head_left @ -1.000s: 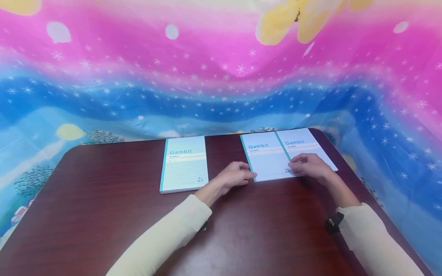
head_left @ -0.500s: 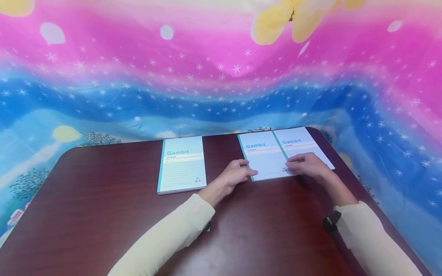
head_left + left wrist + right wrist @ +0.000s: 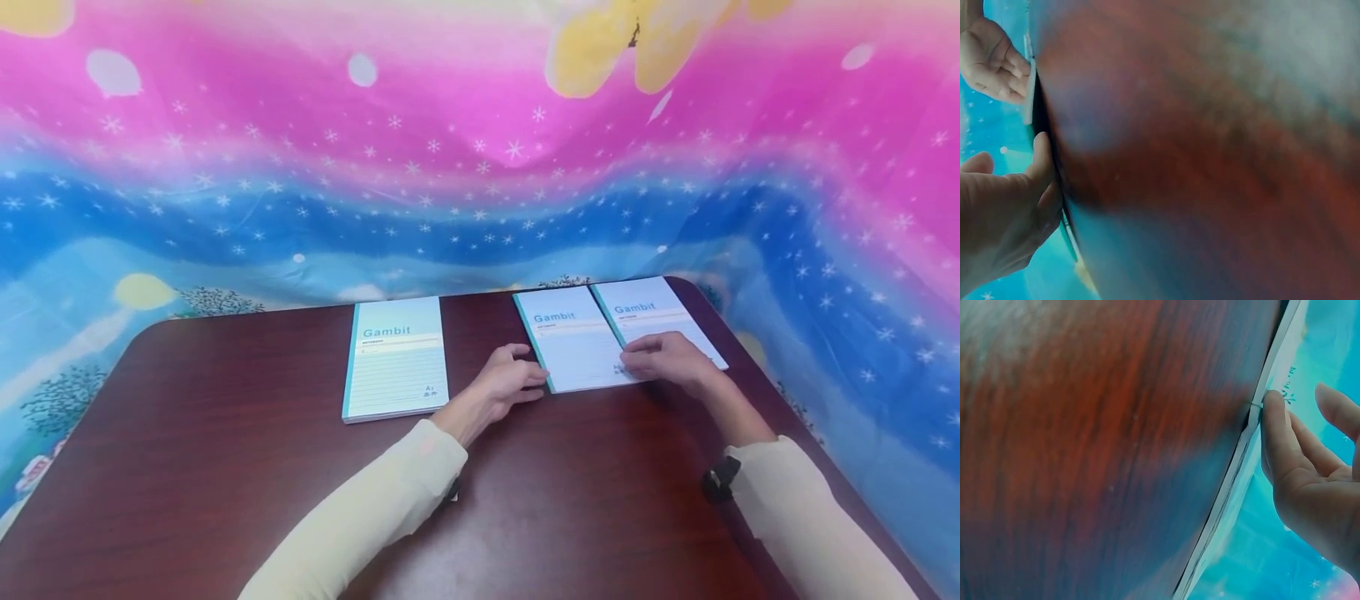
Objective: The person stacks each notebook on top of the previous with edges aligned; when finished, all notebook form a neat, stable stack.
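Two white "Gambit" notebooks with teal spines lie side by side at the table's back right: a middle notebook (image 3: 570,350) and a right notebook (image 3: 652,312). My left hand (image 3: 508,383) is at the spine edge of the middle notebook, fingers loosely extended, thumb by its lower left corner. My right hand (image 3: 671,362) rests its fingertips where the two notebooks meet, near their front edges. In the right wrist view a fingertip (image 3: 1274,403) touches the notebook edge. Neither hand is curled round anything.
Another "Gambit" notebook (image 3: 396,367), apparently on top of a thin stack, lies to the left of my hands. The dark red wooden table (image 3: 225,467) has rounded back corners. A printed pink and blue cloth (image 3: 480,167) hangs close behind it.
The left thumb has come back off the middle notebook's corner to its edge. That notebook has shifted very slightly left. My right hand stays nearly in place. The head view has turned slightly.
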`<state>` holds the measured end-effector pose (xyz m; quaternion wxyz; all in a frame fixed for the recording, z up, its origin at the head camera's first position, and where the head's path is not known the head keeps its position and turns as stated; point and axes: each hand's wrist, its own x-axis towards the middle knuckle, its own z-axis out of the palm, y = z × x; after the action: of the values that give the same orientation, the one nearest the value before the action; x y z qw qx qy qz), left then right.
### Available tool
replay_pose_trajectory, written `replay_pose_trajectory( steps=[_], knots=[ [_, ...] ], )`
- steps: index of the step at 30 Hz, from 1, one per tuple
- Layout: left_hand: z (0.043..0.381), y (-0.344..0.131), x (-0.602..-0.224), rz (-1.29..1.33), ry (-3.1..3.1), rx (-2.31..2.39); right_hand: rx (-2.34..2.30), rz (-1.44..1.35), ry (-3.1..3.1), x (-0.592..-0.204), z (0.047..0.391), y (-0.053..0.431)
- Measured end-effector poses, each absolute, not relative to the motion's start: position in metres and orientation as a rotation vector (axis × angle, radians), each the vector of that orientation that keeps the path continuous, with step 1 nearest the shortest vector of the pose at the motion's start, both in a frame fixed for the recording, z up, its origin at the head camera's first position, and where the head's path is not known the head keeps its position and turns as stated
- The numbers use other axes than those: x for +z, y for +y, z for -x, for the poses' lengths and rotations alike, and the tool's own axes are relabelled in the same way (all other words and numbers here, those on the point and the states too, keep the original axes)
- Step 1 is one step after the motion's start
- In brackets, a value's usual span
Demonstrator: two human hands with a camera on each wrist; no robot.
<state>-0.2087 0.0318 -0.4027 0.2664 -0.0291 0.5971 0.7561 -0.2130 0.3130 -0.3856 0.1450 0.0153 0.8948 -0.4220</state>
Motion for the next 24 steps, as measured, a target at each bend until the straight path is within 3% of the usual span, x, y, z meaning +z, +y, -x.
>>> replay_pose_trajectory(
  steps=[12, 24],
  knots=[
    [0.214, 0.052, -0.408, 0.122, 1.619, 2.012, -1.215, -0.045, 2.625, -0.391, 0.216, 0.312],
    [0.216, 0.047, -0.402, -0.009, 1.716, 2.018, -1.232, -0.028, 2.603, -0.391, 0.217, 0.311]
  ],
)
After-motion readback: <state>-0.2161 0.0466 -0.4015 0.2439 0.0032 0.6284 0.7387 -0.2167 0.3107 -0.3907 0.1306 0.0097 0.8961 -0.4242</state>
